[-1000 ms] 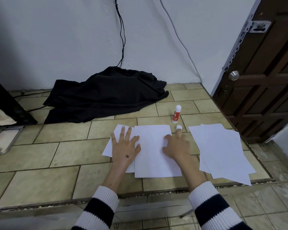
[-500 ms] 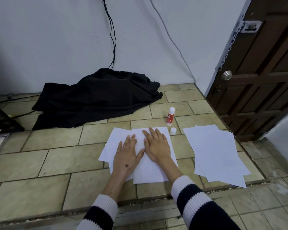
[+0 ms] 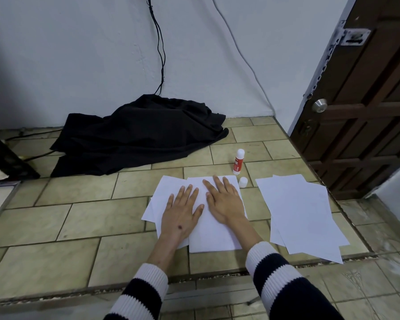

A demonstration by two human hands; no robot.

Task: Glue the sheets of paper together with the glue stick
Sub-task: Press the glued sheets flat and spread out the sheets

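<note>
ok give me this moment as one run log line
step: pressing | left hand: flat on white paper sheets | right hand: flat on same | red-and-white glue stick: upright, uncapped, untouched

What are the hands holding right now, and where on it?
Nothing is gripped. The left hand and right hand lie flat, palms down, on the top sheet. The glue stick stands untouched.

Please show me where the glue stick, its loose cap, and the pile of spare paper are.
glue stick [image 3: 237,163], head view, on the red label of the upright tube.
loose cap [image 3: 243,182], head view, on the cap's side.
pile of spare paper [image 3: 303,213], head view, on the top sheet's middle.
</note>
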